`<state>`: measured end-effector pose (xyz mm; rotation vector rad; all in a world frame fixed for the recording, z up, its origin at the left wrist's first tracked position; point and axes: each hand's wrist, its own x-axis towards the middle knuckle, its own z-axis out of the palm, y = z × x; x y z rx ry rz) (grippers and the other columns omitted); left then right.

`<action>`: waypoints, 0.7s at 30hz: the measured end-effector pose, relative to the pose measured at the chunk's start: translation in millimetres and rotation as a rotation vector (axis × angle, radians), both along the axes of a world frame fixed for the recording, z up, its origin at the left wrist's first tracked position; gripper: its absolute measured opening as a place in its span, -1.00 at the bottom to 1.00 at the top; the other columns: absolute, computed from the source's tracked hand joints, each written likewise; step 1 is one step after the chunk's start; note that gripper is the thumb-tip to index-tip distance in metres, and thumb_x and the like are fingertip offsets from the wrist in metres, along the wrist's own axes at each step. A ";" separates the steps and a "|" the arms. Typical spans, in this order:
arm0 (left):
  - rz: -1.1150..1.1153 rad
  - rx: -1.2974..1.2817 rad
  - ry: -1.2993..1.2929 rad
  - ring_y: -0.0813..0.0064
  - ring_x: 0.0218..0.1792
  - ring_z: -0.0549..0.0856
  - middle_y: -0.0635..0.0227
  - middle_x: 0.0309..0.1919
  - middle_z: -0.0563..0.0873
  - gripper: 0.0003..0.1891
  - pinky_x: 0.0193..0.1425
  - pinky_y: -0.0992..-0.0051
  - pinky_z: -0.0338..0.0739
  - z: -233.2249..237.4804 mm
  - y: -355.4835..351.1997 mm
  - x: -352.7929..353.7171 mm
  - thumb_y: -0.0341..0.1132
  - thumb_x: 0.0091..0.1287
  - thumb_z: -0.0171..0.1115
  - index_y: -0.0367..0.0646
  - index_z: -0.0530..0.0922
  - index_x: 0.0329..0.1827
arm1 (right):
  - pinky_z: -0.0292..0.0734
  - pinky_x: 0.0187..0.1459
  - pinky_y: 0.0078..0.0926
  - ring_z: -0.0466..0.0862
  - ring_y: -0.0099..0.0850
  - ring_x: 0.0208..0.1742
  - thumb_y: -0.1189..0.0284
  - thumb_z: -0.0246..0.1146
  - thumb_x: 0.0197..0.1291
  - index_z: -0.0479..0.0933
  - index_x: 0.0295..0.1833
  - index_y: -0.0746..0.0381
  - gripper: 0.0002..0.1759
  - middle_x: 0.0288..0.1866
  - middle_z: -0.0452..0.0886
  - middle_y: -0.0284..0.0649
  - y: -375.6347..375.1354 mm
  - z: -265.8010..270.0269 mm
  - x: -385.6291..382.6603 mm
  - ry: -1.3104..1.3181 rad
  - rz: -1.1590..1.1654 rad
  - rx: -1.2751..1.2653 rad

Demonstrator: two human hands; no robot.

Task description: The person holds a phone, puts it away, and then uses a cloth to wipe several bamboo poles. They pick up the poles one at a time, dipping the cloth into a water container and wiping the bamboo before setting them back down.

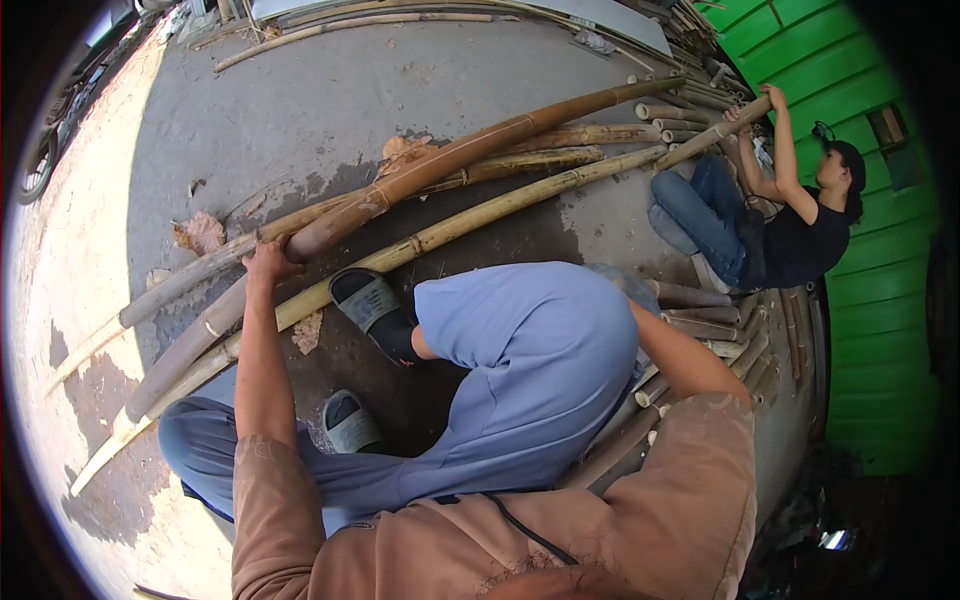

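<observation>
My left hand is closed around a thick brown bamboo pole, which lies slantwise across the ground in front of me. Next to it, nearer my feet, runs a yellowish bamboo pole. Thinner bamboo poles lie just beyond the brown one. My right forearm goes down behind my raised knee, so my right hand is hidden. The sandal on one of my feet is close beside the yellowish pole.
A co-worker sits at the right, both hands raised on a bamboo pole. Cut bamboo pieces are piled beside my right side. Dry leaves lie beyond the poles. A green wall stands at the right, and more bamboo lies at the back.
</observation>
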<state>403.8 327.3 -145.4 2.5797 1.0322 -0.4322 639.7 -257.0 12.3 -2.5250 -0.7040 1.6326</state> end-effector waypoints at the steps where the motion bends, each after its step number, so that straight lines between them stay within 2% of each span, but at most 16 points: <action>1: 0.054 -0.032 0.078 0.15 0.46 0.61 0.29 0.38 0.71 0.06 0.46 -0.37 0.33 9.4 11.5 -25.7 -0.01 -0.08 0.75 0.31 0.44 0.62 | 0.57 0.29 -0.35 0.72 -0.32 0.20 0.24 0.47 0.22 0.64 0.35 0.29 -0.38 0.24 0.76 -0.04 1.0 -3.0 3.2 -0.002 0.014 0.007; 2: 0.138 -0.032 0.111 0.12 0.43 0.64 0.36 0.35 0.74 0.11 0.47 -0.49 0.26 -2.9 35.5 -54.7 -0.05 -0.18 0.79 0.37 0.46 0.60 | 0.57 0.28 -0.36 0.72 -0.32 0.19 0.25 0.47 0.22 0.64 0.35 0.29 -0.39 0.24 0.76 -0.05 -0.7 -6.8 4.1 0.000 0.026 0.009; 3: 0.214 -0.077 0.115 0.15 0.52 0.56 0.43 0.43 0.68 0.10 0.51 -0.59 0.17 -40.4 73.2 -87.5 -0.10 -0.17 0.79 0.43 0.46 0.60 | 0.57 0.28 -0.36 0.72 -0.33 0.19 0.27 0.47 0.22 0.64 0.34 0.29 -0.40 0.23 0.76 -0.06 -2.9 -9.0 5.2 -0.004 0.042 0.011; 5: 0.357 0.043 0.167 0.13 0.61 0.40 0.39 0.54 0.55 0.08 0.44 -0.71 0.15 -17.1 69.3 -137.1 -0.16 -0.16 0.78 0.37 0.47 0.58 | 0.57 0.27 -0.36 0.71 -0.34 0.18 0.29 0.46 0.22 0.63 0.34 0.30 -0.41 0.22 0.76 -0.07 -5.2 -14.3 5.2 -0.008 0.067 0.006; 7: 0.502 0.134 0.110 0.17 0.65 0.29 0.43 0.58 0.46 0.11 0.42 -0.76 0.09 -20.8 64.6 -165.8 -0.16 -0.19 0.79 0.39 0.45 0.58 | 0.58 0.26 -0.37 0.71 -0.35 0.17 0.32 0.46 0.21 0.63 0.34 0.30 -0.42 0.20 0.76 -0.08 -5.4 -20.5 2.7 -0.009 0.078 0.006; 8: 0.550 0.182 0.009 0.21 0.62 0.35 0.45 0.52 0.50 -0.15 0.48 -0.76 0.01 -12.2 49.1 -172.1 -0.25 0.05 0.61 0.29 0.52 0.52 | 0.58 0.26 -0.37 0.71 -0.35 0.17 0.34 0.46 0.21 0.63 0.34 0.30 -0.42 0.20 0.76 -0.09 -3.4 -22.1 3.7 -0.016 0.088 0.005; 12: 0.369 0.492 -0.152 0.17 0.50 0.46 0.37 0.29 0.59 -0.43 0.46 -0.75 0.05 -69.8 55.6 -176.6 -0.41 0.21 0.37 0.15 0.59 0.35 | 0.58 0.24 -0.39 0.71 -0.37 0.15 0.40 0.46 0.21 0.63 0.33 0.30 -0.44 0.17 0.77 -0.11 -6.3 -22.5 0.6 -0.051 0.081 -0.001; 13: 0.351 0.459 -0.149 0.16 0.49 0.46 0.36 0.30 0.59 -0.41 0.46 -0.74 0.05 -79.1 58.6 -176.2 -0.38 0.20 0.41 0.15 0.59 0.36 | 0.58 0.24 -0.39 0.71 -0.38 0.15 0.41 0.46 0.20 0.63 0.33 0.31 -0.44 0.17 0.77 -0.12 -7.0 -22.0 -0.3 -0.063 0.084 -0.001; 16: 0.262 0.354 -0.191 0.15 0.48 0.47 0.34 0.30 0.58 -0.32 0.49 -0.71 0.06 -53.3 42.8 -148.8 -0.27 0.13 0.56 0.16 0.59 0.40 | 0.58 0.23 -0.40 0.70 -0.40 0.13 0.46 0.46 0.20 0.63 0.32 0.31 -0.45 0.15 0.77 -0.14 -7.6 -19.5 -2.7 -0.100 0.097 0.011; 19: 0.173 0.326 -0.293 0.16 0.48 0.47 0.34 0.29 0.58 -0.26 0.50 -0.68 0.07 -74.2 39.3 -116.2 -0.21 0.08 0.63 0.16 0.58 0.42 | 0.58 0.22 -0.41 0.70 -0.41 0.12 0.50 0.45 0.20 0.62 0.32 0.31 -0.46 0.13 0.77 -0.15 -8.4 -12.2 -4.6 -0.154 0.110 0.035; 21: 0.141 0.352 -0.324 0.16 0.45 0.50 0.31 0.28 0.59 -0.30 0.50 -0.59 0.13 -84.8 31.4 -87.8 -0.22 0.13 0.58 0.17 0.59 0.41 | 0.59 0.21 -0.41 0.70 -0.42 0.11 0.53 0.45 0.19 0.62 0.31 0.31 -0.47 0.12 0.78 -0.17 -12.2 -2.8 -7.8 -0.200 0.118 0.061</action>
